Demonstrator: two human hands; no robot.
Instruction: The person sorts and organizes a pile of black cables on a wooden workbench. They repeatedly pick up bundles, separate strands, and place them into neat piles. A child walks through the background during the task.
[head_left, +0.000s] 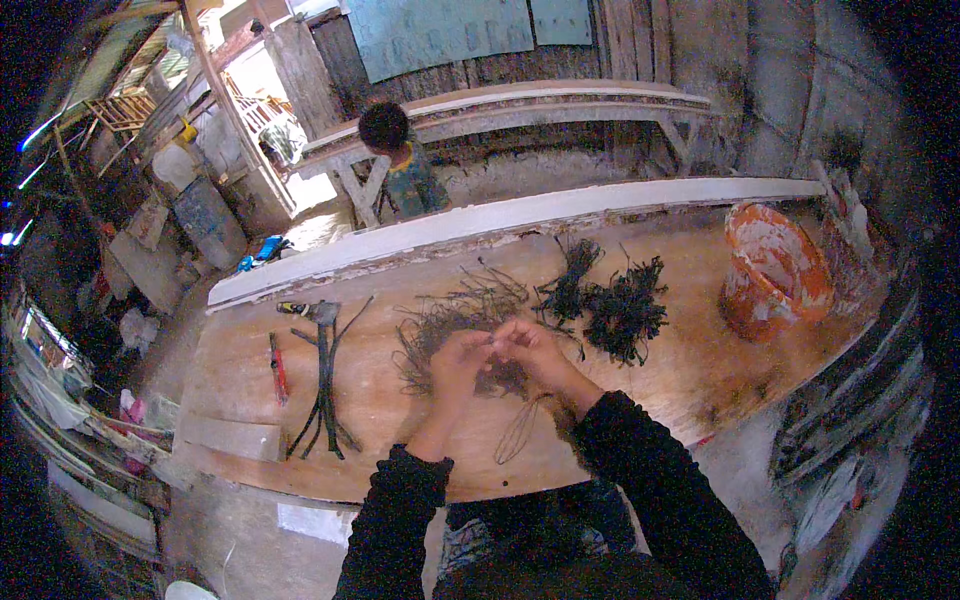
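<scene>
My left hand and my right hand meet over the middle of a wooden board, fingers pinched together on a thin dark wire. A loop of the same wire hangs down below my right wrist. Under and behind my hands lies a loose tangle of thin wires. Two bundles of short dark wire pieces lie just beyond my right hand.
An orange bucket stands at the board's right end. Dark flat strips and a red tool lie at the left. A white plank borders the far edge. A person stands beyond it by a bench.
</scene>
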